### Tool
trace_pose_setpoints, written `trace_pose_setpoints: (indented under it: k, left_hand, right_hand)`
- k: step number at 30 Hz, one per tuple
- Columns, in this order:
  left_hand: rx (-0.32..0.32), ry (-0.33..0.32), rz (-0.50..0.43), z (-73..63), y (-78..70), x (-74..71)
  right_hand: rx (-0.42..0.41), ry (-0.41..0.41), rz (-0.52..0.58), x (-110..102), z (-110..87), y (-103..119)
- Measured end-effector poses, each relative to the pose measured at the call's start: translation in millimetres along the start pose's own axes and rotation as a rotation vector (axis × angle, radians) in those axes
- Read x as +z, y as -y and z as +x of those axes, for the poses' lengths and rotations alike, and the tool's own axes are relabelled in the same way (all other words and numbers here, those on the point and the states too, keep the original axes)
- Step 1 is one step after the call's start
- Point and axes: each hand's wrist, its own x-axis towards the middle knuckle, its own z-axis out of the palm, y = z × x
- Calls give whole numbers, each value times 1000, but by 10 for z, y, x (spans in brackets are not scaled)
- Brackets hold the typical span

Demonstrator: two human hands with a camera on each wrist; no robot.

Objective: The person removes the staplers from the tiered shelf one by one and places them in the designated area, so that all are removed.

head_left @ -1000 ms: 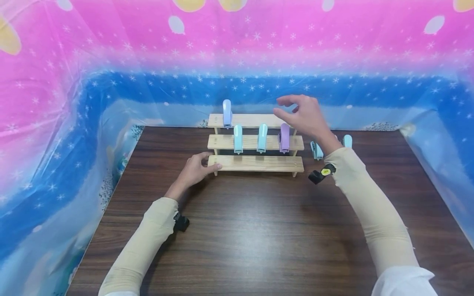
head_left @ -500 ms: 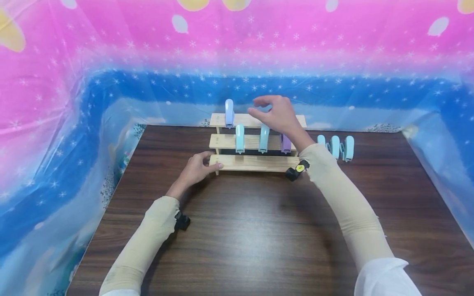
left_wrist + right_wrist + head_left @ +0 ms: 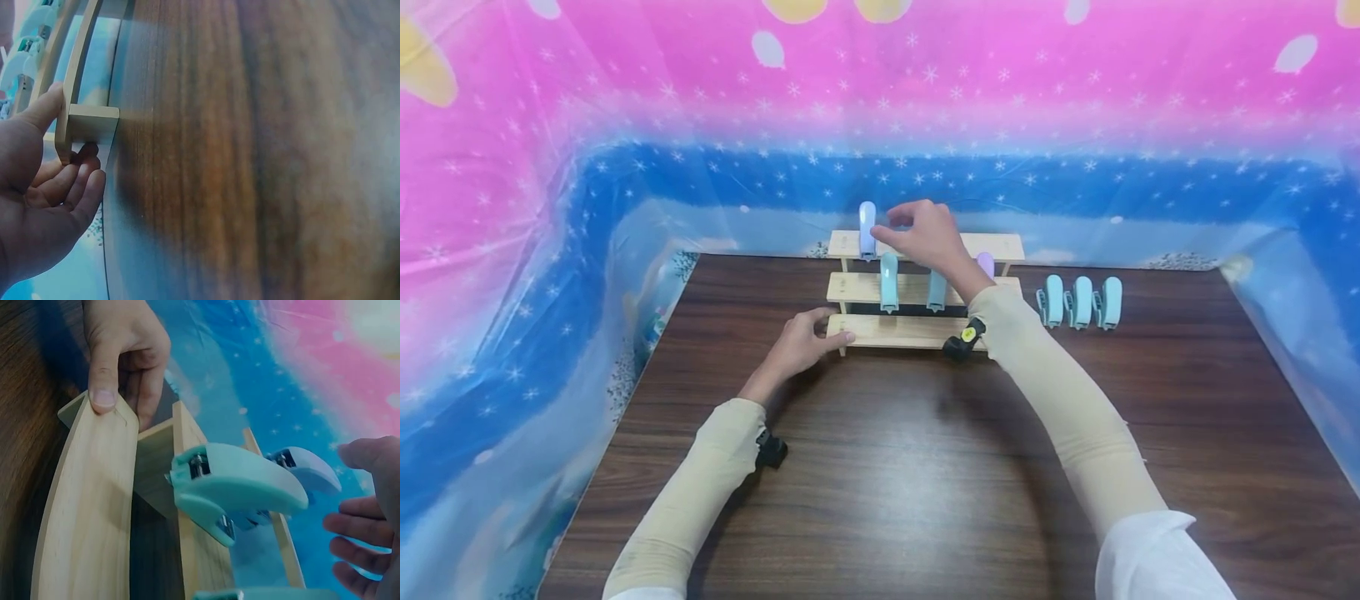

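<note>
Right grip (image 3: 928, 237) parted, holding nothing, just beside a lilac stapler (image 3: 867, 229) atop a rack (image 3: 996, 244), gap clear only in the right wrist view, left grip (image 3: 801, 342) pinching the bottom shelf (image 3: 906, 331), fingertips (image 3: 95, 182) hidden from the head, purple stapler (image 3: 986, 264) mostly covered by the right forearm (image 3: 976, 282), three teal staplers (image 3: 1082, 302) on the tabletop (image 3: 895, 467)

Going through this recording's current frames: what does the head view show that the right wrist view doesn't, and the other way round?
Only the head view: a row of three mint staplers on the table right of the stand, the partly hidden purple stapler and both cream sleeves.

Only the right wrist view: the silver metal part inside one mid-step mint stapler.

Both: the left hand pinching the wooden stand's bottom step, and the right hand near the lavender stapler.
</note>
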Motion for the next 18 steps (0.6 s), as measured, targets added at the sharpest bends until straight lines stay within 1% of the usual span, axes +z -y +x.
trace_pose_setpoints:
  k: [3, 7, 18]
  left_hand:
    - [0, 1, -6, -4, 11, -6]
    - [-6, 2, -9, -5, 14, -4]
    - [-2, -8, 11, 9, 27, 3]
  right_hand:
    - [22, 8, -26, 65, 30, 41]
    - [50, 27, -34, 117, 46, 82]
    - [59, 33, -42, 218, 104, 114]
